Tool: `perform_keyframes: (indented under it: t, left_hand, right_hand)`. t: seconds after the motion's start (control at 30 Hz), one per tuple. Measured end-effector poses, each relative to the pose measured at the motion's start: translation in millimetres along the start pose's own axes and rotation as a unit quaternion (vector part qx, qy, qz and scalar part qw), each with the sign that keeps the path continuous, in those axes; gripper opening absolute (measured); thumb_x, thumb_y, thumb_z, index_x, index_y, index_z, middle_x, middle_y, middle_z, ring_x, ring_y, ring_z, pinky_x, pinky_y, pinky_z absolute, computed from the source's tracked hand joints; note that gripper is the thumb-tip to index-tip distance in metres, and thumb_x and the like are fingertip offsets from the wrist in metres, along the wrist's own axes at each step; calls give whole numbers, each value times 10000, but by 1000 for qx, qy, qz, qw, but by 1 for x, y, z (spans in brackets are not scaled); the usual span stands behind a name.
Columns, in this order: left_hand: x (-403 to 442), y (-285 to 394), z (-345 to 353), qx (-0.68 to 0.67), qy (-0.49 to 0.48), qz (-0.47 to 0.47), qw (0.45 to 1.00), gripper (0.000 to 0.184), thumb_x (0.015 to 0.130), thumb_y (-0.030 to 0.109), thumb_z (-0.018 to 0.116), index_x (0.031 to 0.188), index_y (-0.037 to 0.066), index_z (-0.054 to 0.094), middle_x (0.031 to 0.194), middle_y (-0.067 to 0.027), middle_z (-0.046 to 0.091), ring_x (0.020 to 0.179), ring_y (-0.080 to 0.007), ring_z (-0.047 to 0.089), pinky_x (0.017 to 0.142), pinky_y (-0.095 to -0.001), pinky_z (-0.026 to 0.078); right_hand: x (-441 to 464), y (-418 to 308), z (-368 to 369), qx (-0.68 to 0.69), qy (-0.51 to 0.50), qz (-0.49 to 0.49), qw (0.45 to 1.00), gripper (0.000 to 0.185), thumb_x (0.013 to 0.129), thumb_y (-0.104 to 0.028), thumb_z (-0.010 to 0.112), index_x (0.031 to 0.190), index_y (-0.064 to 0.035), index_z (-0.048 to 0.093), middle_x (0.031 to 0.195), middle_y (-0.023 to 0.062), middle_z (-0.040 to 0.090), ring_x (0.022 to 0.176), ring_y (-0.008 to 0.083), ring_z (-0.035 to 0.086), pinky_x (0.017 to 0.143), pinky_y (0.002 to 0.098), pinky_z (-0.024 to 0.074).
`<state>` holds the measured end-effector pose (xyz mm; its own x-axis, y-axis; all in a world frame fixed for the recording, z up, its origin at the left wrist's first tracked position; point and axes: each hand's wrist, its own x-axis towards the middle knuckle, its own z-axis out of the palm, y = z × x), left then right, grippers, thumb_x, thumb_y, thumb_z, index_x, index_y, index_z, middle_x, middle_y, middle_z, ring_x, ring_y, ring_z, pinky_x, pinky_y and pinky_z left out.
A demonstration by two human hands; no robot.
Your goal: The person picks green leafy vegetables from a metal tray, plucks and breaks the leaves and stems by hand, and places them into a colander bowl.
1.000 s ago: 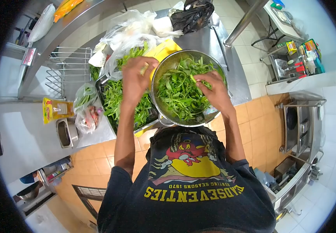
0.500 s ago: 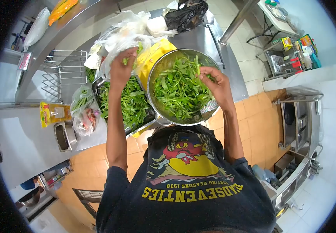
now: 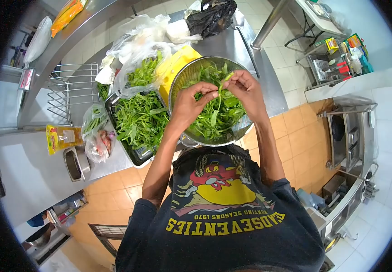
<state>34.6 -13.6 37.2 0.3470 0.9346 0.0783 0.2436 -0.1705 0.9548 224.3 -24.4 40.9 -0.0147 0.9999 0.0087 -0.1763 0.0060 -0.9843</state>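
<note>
A round metal mesh strainer [image 3: 176,81] holds loose leafy greens [image 3: 207,124]. Over it, my right hand [image 3: 246,93] pinches the upper end of a pale green leafy stem [image 3: 220,100], which hangs down toward the pile. My left hand [image 3: 195,103] is closed at the same stem, thumb and forefinger together beside its middle; the exact contact is hard to make out. Left of the strainer, a metal tray [image 3: 138,159] is heaped with more greens [image 3: 137,119]. Behind the tray, a clear plastic bag [image 3: 122,86] lies open with greens inside.
A yellow board [image 3: 173,68] lies between bag and strainer. A black plastic bag [image 3: 211,20] sits at the back of the steel table [image 3: 272,86]. To the left are a wire rack [image 3: 73,86], a yellow packet [image 3: 62,138], small produce bags [image 3: 99,143] and a metal container [image 3: 74,164].
My left hand has come from above the plastic bag, rightward to the strainer, and meets my right hand at the stem. My right hand has shifted slightly left, still pinching.
</note>
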Motion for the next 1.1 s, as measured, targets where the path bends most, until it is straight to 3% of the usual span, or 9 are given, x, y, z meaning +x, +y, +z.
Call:
perform_keyframes:
  t: [0.13, 0.23, 0.33, 0.53, 0.63, 0.73, 0.83, 0.93, 1.1]
  left_hand:
    - [0, -8, 3, -9, -4, 4, 1000, 201, 855, 75, 747, 1035, 15, 682, 883, -29, 701, 847, -88, 616, 789, -251, 492]
    - [0, -9, 3, 20, 25, 28, 999, 219, 829, 92, 769, 1013, 20, 676, 879, -93, 731, 786, -134, 674, 747, -284, 524]
    - [-1, -17, 5, 25, 61, 30, 997, 193, 846, 69, 744, 1021, 20, 679, 878, -80, 727, 777, -113, 667, 731, -268, 522]
    - [3, -20, -1, -9, 80, -19, 997, 192, 875, 18, 711, 1061, 4, 664, 943, -20, 692, 819, -75, 613, 773, -222, 495]
    - [3, -18, -2, -10, 64, -6, 998, 200, 880, 8, 702, 1074, 1, 657, 940, -23, 697, 826, -75, 617, 780, -225, 497]
    - [3, -18, 0, -56, 51, 13, 997, 237, 886, 5, 694, 1113, 15, 627, 966, -18, 678, 823, -76, 610, 771, -229, 500]
    - [1, -20, -1, -101, 58, 17, 993, 310, 889, -26, 669, 1176, 48, 576, 1043, -21, 637, 842, -72, 594, 789, -232, 495]
    - [1, -24, -9, -193, 15, -43, 980, 362, 892, -61, 638, 1213, 77, 539, 1096, -23, 591, 873, -73, 580, 818, -222, 480]
    - [2, -21, -16, -277, 12, -104, 955, 354, 909, -72, 599, 1212, 103, 541, 1110, -21, 587, 901, -89, 583, 782, -215, 469]
  right_hand:
    - [3, 9, 3, -4, -5, -30, 1000, 151, 888, 12, 661, 958, -56, 546, 883, -19, 586, 841, 57, 556, 791, 220, 457]
    - [2, 8, 7, -3, -7, -26, 1000, 160, 882, 15, 670, 957, -59, 549, 885, -20, 582, 850, 58, 555, 818, 230, 463]
    - [0, 6, 7, -51, -30, -36, 998, 158, 876, 5, 682, 992, -44, 587, 911, -7, 613, 876, 75, 570, 828, 232, 463]
    - [0, 10, 2, -330, -29, -144, 933, 211, 868, -166, 718, 1023, -25, 687, 1025, 105, 707, 905, 241, 622, 899, 357, 446]
    - [-1, 19, 6, -328, -61, -102, 937, 197, 862, -209, 716, 974, -47, 715, 987, 119, 715, 917, 298, 609, 896, 409, 424]
    - [-1, 23, 11, -326, -59, -98, 938, 146, 854, -181, 715, 941, -64, 726, 926, 100, 720, 937, 288, 598, 878, 402, 415]
    - [-3, 25, 13, -366, -12, -116, 923, 125, 838, -161, 719, 932, -78, 726, 944, 86, 719, 929, 278, 586, 954, 420, 385]
    - [-2, 20, 13, -447, 5, -200, 872, 110, 832, -137, 712, 935, -99, 722, 923, 60, 701, 941, 258, 576, 1036, 458, 330]
    - [-4, 1, 22, -504, 20, -244, 828, 124, 836, -126, 699, 959, -120, 713, 878, 31, 657, 971, 247, 568, 1094, 502, 274]
